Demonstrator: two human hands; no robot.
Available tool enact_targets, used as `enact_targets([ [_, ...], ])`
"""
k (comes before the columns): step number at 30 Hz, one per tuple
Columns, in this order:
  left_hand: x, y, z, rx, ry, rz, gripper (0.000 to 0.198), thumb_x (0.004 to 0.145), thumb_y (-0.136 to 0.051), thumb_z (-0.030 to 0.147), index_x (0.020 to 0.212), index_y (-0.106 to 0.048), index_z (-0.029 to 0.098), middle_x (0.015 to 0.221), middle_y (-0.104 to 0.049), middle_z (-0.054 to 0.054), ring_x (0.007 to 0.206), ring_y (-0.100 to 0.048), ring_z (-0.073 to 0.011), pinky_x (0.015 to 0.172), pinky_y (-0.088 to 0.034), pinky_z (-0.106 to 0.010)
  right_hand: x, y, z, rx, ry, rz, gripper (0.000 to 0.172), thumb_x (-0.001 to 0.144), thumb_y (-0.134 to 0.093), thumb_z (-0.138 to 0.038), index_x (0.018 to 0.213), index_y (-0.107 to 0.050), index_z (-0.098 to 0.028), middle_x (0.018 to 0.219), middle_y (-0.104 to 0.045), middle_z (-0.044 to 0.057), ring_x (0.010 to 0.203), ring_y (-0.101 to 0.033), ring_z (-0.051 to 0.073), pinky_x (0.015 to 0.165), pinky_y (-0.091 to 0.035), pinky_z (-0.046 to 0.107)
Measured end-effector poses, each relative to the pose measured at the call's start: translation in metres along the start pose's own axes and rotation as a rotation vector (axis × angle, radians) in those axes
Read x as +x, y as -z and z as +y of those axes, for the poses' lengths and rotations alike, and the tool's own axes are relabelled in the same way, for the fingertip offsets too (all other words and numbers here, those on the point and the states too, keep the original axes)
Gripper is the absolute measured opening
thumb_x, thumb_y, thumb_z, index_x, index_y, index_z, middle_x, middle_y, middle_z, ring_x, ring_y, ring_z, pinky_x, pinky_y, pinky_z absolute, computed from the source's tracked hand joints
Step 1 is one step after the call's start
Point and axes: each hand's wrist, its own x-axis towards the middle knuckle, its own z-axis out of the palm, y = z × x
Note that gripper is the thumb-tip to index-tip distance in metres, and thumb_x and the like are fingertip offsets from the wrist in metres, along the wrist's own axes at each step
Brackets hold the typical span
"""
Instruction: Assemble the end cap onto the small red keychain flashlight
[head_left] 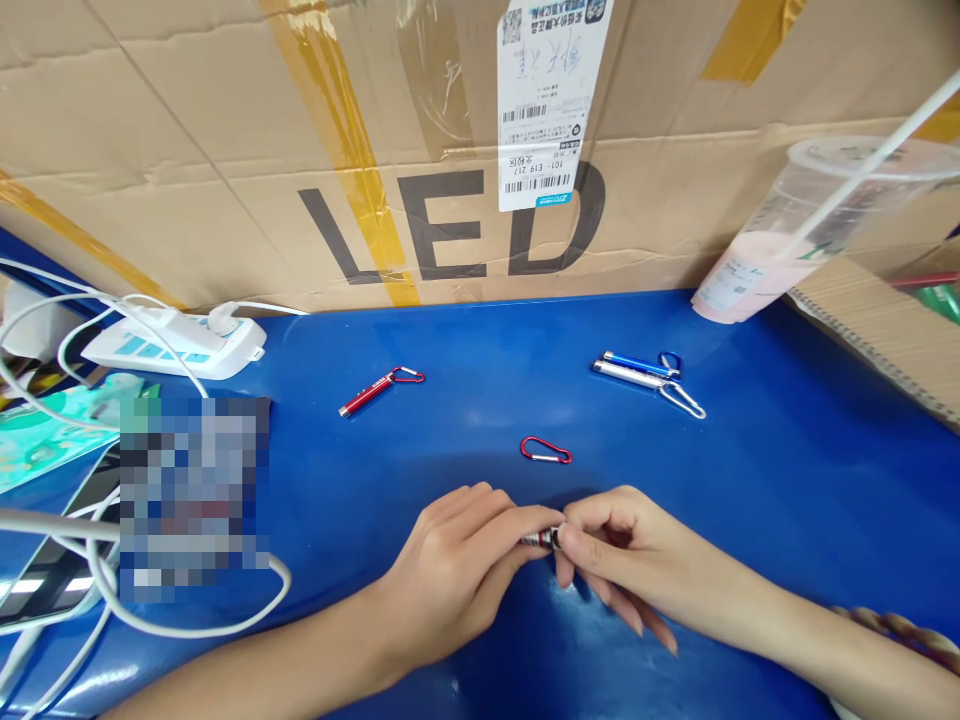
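Note:
Close to the front of the blue table, my left hand (472,560) is closed around a small keychain flashlight (534,539). Only its silver end with a bit of red shows; the fingers cover the rest. My right hand (615,550) pinches a small dark piece at that end between thumb and forefinger, its other fingers loosely spread. Just beyond both hands lies a loose red carabiner (546,451). Farther left rests a red keychain flashlight (367,395) with a red carabiner on it. At the right, a blue flashlight (637,364) and a silver flashlight (628,375) lie side by side with their carabiners.
A large cardboard box (450,120) walls off the back. The left side has a white power strip (176,340), cables, a phone (60,560) and a blurred item (199,490). A plastic cup (757,265) with a pink drink stands back right, beside another cardboard piece (885,330).

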Motion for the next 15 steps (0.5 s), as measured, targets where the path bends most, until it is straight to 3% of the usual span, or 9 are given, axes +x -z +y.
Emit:
enact_targets([
  [15, -0.0008, 0.0001, 0.001, -0.005, 0.021, -0.013, 0.016, 0.094, -0.043, 0.014, 0.097, -0.059, 0.012, 0.068, -0.063, -0.004, 0.057, -0.05, -0.0141, 0.054, -0.043, -0.027, -0.0009, -0.0001, 0.0001, -0.012, 0.001, 0.001, 0.037, 0.079, -0.061, -0.049, 0.068, -0.061, -0.014, 0.043, -0.045, -0.009, 0.032, -0.041, 0.002, 0.026, -0.036, 0.008],
])
